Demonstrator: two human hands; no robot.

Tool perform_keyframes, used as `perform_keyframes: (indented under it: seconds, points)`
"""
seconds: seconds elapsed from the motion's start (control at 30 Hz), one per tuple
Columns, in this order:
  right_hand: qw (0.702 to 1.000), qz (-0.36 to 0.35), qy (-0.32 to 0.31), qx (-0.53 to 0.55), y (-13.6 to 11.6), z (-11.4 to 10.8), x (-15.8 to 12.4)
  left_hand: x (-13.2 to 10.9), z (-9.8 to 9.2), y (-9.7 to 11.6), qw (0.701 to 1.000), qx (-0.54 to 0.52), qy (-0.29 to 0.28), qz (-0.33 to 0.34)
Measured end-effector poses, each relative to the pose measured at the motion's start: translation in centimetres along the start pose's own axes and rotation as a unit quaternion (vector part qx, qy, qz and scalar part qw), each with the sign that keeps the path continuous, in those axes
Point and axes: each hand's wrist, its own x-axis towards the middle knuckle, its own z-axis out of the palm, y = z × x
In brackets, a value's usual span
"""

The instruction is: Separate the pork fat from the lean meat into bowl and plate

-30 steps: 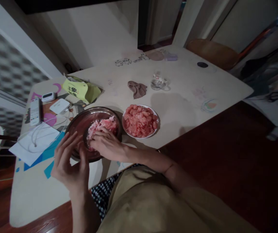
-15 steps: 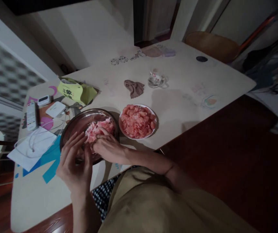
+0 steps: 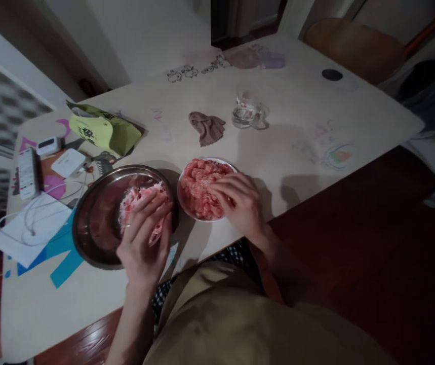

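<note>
A wide steel bowl (image 3: 95,223) holds a heap of pale pink, fatty raw meat (image 3: 128,200) on its right side. My left hand (image 3: 145,243) hovers over this heap, its fingers curved and the thumb held apart. To the right of the bowl stands a white dish (image 3: 227,161) piled with darker pink raw meat pieces (image 3: 198,187). My right hand (image 3: 242,205) reaches onto that pile from the right, with fingertips drawn together at the meat. What lies between these fingertips is mostly hidden.
A green bag (image 3: 105,129), a remote control (image 3: 28,172), a white box-shaped device (image 3: 69,163) and cables on paper (image 3: 31,233) lie at the left of the table. Behind the dish are a brown cloth (image 3: 207,126) and a glass mug (image 3: 247,111).
My right hand has left the steel bowl and moved right onto the meat in the white dish. My left hand has shifted right, over the pale meat. The camera view has shifted slightly.
</note>
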Motion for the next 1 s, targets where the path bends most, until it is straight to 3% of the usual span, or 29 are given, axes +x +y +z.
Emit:
perform_keyframes:
  seconds: [0.17, 0.5, 0.73, 1.0]
  points:
    - [0.997, 0.018, -0.065, -0.024, 3.1, -2.7, 0.0, 0.9, 3.5, 1.0, 0.995, -0.041, -0.085, 0.035]
    - [0.989, 0.069, -0.129, 0.014, 4.0, -2.5, 0.0, 2.4, 7.7, 1.2, 0.986, -0.040, -0.155, 0.046]
    - [0.989, 0.079, -0.127, 0.019, 3.5, -2.8, -0.4, 2.3, 8.9, 1.1, 0.988, -0.017, -0.143, 0.051]
    - [0.989, 0.090, -0.057, 0.104, 2.1, -2.9, -0.9, 1.8, 9.2, 1.0, 0.993, -0.051, -0.104, 0.025]
